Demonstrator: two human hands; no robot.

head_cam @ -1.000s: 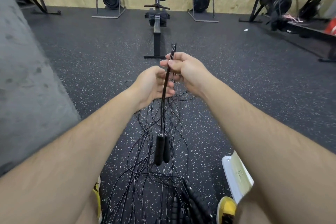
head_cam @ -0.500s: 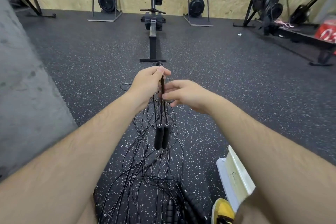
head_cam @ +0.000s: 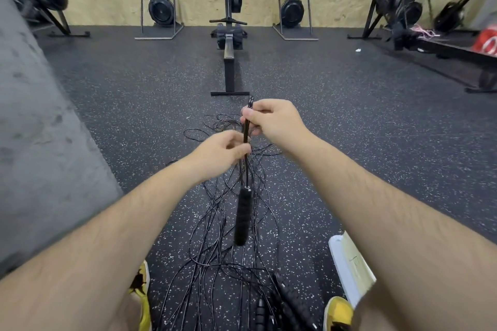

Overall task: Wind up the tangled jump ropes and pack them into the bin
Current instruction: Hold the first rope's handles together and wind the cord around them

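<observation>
Right hand [head_cam: 271, 121] pinching top of folded jump rope [head_cam: 245, 133]; left hand [head_cam: 220, 152] gripping it lower, fingers curled round. Handles [head_cam: 242, 219] dangling over tangled ropes [head_cam: 215, 244] on floor [head_cam: 349, 142]; bin [head_cam: 347, 260] sitting low right, apart from hands. Best keeping folds even and taut, binding tail snugly. Half second earlier left hand was holding top, right hand lower; now swapping places.

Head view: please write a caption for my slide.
The left hand and right hand grip one jump rope above tangled ropes on the floor.

Lone head cam, wide-angle, faces fwd & down at nearby gym floor [head_cam: 134, 115].
</observation>
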